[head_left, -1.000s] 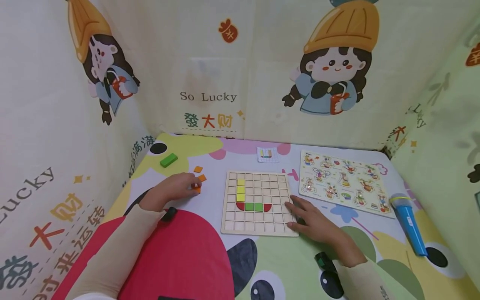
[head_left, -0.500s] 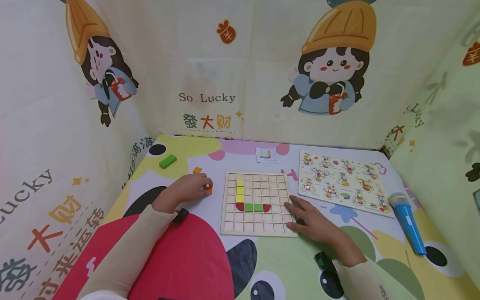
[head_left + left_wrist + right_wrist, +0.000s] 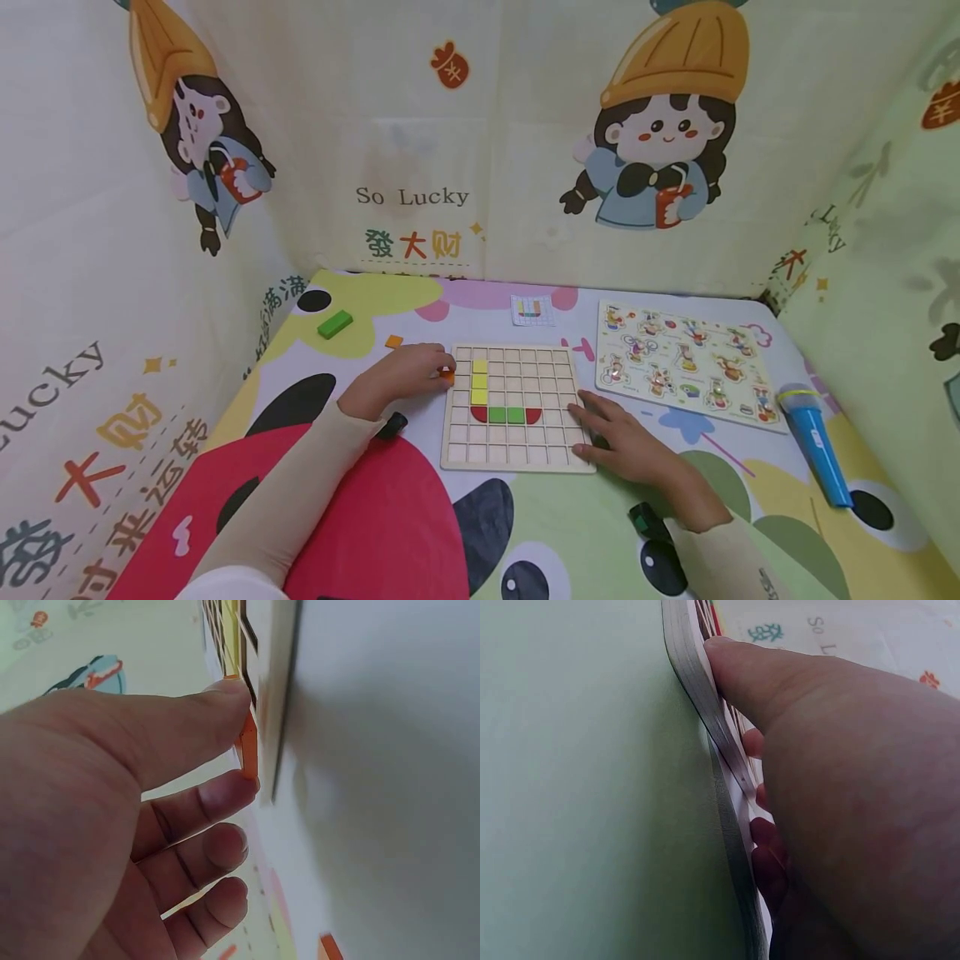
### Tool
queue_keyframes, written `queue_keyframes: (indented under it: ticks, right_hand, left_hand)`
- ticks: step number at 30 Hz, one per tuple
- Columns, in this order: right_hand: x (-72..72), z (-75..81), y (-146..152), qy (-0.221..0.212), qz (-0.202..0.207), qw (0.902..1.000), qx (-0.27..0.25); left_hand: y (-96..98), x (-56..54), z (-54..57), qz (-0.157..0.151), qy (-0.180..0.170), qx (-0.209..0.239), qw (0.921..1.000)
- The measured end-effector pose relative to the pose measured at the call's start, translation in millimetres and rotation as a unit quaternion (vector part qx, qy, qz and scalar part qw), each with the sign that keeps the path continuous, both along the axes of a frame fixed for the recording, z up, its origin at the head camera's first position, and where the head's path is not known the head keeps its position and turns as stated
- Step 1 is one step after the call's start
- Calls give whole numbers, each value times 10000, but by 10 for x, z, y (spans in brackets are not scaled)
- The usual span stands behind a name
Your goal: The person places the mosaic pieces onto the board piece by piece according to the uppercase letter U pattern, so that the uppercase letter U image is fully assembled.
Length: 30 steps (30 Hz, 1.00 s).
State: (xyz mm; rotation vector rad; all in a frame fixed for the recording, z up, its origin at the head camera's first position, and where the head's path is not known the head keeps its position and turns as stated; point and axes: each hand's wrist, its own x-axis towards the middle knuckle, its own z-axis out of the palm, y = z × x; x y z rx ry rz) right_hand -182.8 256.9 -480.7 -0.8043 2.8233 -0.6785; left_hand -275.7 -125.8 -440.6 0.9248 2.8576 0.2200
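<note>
My left hand [image 3: 408, 371] pinches an orange tile [image 3: 250, 746] between thumb and fingertips, at the left edge of a wooden grid board [image 3: 510, 454]. A sliver of orange also shows above the thumb in the left wrist view; I cannot tell whether it is a second tile. On the board stand a column of yellow tiles [image 3: 479, 382] and a row of green tiles [image 3: 506, 415]. Red rounded pieces [image 3: 533, 416] end that row. My right hand [image 3: 622, 442] rests on the board's right edge, thumb and fingers spread and touching the frame.
A loose orange tile [image 3: 393, 342] and a green block [image 3: 335, 324] lie to the left. Behind the board is a small pattern card [image 3: 533, 311]. A picture puzzle board [image 3: 690, 362] and a blue toy microphone [image 3: 817, 450] lie to the right.
My left hand has moved right from the loose orange tiles to the board, carrying orange. Only one loose orange tile shows on the table now. The right hand has stayed put.
</note>
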Motion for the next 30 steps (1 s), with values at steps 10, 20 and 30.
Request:
queue_keyframes:
  ticks: [10,20,30]
  right_hand:
    - [7,3,0,-78,-56,10000,29]
    - [-15,-3,1,0,21,10000,16]
    - [-7,17,-11,-111,-49,9999,46]
  left_hand:
    - [301,3,29,-468,112,-54,9988]
    - [549,-5,46,-903,236,45,9956]
    - [839,-27,38,-1162,80,200,9930]
